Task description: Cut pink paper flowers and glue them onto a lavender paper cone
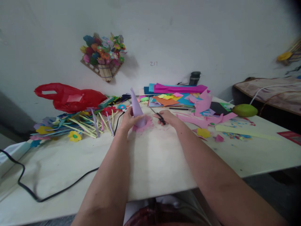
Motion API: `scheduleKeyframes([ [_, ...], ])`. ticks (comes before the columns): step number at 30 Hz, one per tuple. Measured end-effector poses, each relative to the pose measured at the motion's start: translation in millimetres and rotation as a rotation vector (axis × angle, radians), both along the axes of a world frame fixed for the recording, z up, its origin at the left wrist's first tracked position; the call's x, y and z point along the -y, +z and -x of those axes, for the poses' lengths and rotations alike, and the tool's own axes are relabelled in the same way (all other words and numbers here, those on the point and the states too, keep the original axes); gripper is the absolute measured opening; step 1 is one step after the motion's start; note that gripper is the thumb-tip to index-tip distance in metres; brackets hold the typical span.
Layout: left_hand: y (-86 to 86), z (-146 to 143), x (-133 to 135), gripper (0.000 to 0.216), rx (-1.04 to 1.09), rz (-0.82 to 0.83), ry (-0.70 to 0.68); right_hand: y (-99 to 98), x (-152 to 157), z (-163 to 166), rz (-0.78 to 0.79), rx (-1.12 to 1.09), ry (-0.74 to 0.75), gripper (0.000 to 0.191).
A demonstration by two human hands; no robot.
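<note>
Near half of pale wooden bench (150, 163) lies bare | centre: lilac paper cone (136, 108) stands upright | left: heap of green paper stems and foam flowers (77, 124), trailing black cable (58, 192) | right: pink foam offcuts (207, 117) | rear: stacked coloured foam sheets (174, 89), red plastic bag (70, 99)

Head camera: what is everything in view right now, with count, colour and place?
cone: 1, lilac, upright at table centre
flower cutout: 1, pink, under the cone
scissors: 1, black, right of cone
bag: 1, red, back left
flower sticks: many, mixed, left
paper sheets: many, pink, blue, orange, back right
oval thing: 1, green, right
cable: 1, black, front left
bouquet: 1, mixed, on wall
left hand: 1, holds cone
right hand: 1, holds scissors
</note>
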State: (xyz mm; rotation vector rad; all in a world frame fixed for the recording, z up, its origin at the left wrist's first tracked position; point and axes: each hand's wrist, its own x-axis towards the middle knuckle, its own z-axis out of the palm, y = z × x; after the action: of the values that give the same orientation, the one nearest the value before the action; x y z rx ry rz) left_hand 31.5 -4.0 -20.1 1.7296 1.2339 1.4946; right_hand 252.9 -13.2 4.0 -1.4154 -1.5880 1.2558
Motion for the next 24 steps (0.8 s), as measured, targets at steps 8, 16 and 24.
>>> scheduleKeyframes([
  [8,6.5,-13,8,0.057,-0.249,0.036,0.426,-1.3,-1,2,-0.002,0.010,-0.015,0.025],
  [16,12.7,-19,16,0.042,-0.418,0.062,0.543,-1.7,0,3,-0.007,-0.014,-0.040,0.027],
  [24,-6.3,-7,-6,0.045,-0.040,-0.281,0.240,-2.9,-4,0,-0.083,-0.082,-0.156,0.029],
])
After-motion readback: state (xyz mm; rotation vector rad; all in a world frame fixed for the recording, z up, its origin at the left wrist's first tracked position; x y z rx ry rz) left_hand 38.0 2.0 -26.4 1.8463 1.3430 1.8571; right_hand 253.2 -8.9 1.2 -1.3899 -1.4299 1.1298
